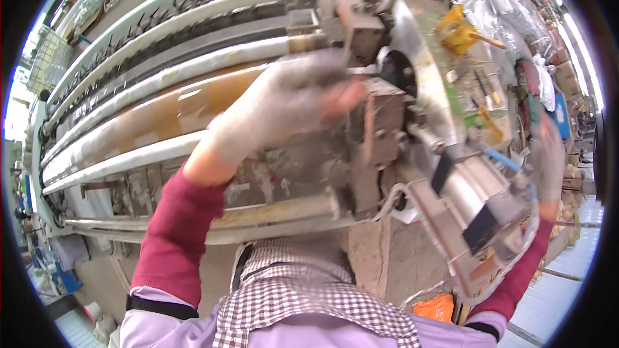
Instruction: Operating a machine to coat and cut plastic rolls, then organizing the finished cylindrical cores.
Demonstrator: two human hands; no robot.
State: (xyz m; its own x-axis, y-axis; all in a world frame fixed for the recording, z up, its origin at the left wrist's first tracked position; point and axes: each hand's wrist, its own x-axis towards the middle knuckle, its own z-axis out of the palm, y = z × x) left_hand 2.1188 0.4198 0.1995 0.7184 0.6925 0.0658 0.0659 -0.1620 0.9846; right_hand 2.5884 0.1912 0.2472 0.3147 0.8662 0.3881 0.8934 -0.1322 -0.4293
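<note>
My left hand point(290, 106), in a worn grey glove with bare fingertips, is raised in front of a large dusty machine and reaches toward its metal end block point(377, 132), close to a dark round knob point(401, 69). The hand is motion-blurred and nothing shows in it. My right hand point(548, 161), also gloved and blurred, is lifted at the far right beside the machine's curved metal side plate point(422, 84) and a cylinder point(474, 190) with a blue tube. Whether it touches anything is unclear.
Long white and brown-stained rollers point(155, 116) run leftward from the end block, with a row of small hooks above. A yellow fitting point(459, 33) sits on the plate. Plastic-wrapped goods and boxes point(567, 77) line the right. An orange bag point(435, 308) lies on the floor.
</note>
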